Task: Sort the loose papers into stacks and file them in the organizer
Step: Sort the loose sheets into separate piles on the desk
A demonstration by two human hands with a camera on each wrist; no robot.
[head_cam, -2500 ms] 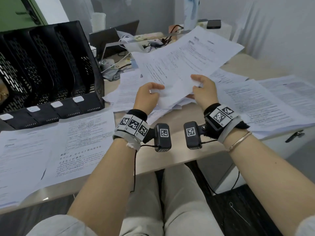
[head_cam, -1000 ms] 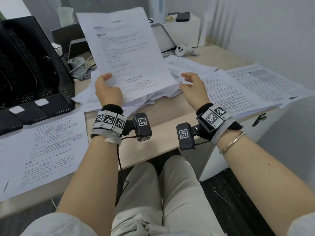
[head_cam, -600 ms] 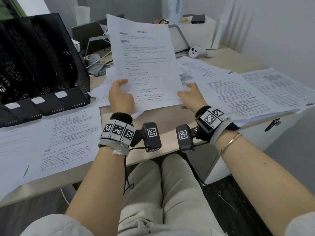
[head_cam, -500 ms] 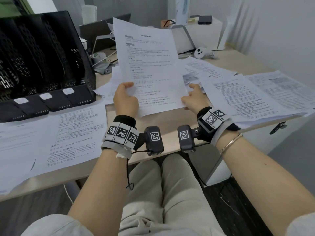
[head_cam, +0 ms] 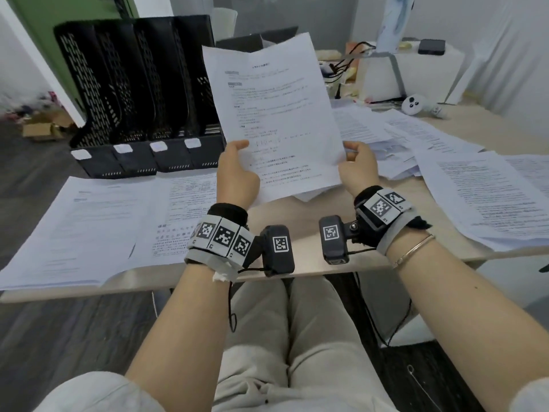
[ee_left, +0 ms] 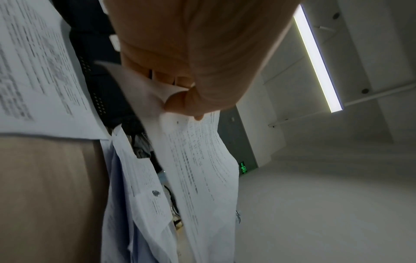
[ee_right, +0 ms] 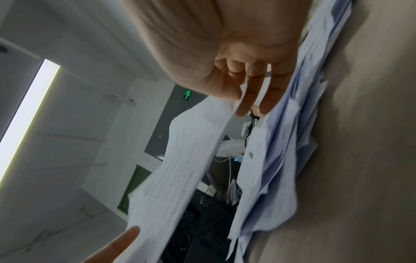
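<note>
both hands pinch one raised sheet (head_cam: 279,120): left hand (head_cam: 237,176) lower-left edge, right hand (head_cam: 358,168) lower-right.

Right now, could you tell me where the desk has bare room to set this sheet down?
Bare desk shows along the near edge, between the left paper stack and the right paper spread, under the held sheet. Behind that, the loose pile crowds the middle.

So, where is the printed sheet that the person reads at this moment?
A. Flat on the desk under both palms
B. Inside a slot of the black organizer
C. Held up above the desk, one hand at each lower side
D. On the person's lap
C: the printed sheet stands raised over the desk, the left hand and right hand pinching its lower sides.
</note>
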